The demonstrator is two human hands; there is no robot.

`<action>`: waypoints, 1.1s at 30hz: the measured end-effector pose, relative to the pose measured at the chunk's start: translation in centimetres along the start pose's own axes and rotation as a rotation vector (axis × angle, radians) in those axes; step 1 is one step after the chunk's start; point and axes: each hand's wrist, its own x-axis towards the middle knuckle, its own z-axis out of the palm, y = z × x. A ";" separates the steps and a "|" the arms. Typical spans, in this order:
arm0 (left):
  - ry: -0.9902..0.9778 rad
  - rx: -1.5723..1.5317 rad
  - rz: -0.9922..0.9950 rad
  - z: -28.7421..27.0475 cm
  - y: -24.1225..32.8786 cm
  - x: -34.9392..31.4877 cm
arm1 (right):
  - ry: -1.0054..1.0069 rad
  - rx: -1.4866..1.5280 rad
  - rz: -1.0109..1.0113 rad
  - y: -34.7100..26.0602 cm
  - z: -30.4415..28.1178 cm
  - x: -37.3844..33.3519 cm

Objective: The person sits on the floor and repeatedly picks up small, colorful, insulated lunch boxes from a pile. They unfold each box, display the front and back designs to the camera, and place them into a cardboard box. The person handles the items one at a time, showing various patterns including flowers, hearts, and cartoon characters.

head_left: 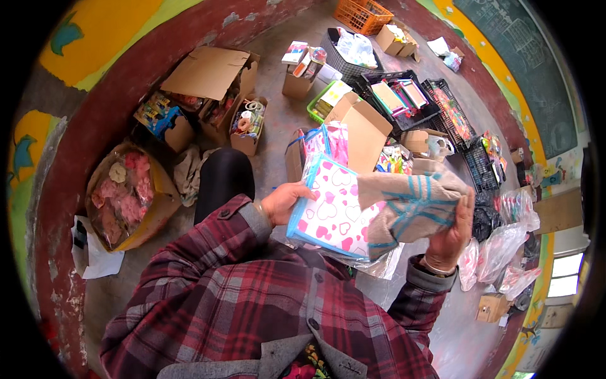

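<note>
My left hand point(285, 203) grips the left edge of a flat white bag with pink hearts and light-blue trim point(331, 205), thumb on top. A beige cloth with teal stripes point(413, 205) is draped over the bag's right side. My right hand point(456, 230) has its fingers curled around the cloth's right end; the fingertips are partly hidden behind it. Clear plastic point(386, 262) shows beneath the bag and cloth. Just beyond the bag, an open cardboard box point(360, 126) holds colourful packets and another blue-trimmed bag.
On the left stand a box of pink plush flowers point(161, 202) and several cardboard boxes of small goods point(208, 72). Black crates point(394, 123), a grey basket point(341, 60) and an orange crate point(363, 16) stand farther off. Plastic bags point(505, 249) lie at right.
</note>
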 end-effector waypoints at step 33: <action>0.145 0.072 0.128 -1.5 -2.4 0.8 | -0.365 -1.694 -0.148 15.8 5.1 -6.2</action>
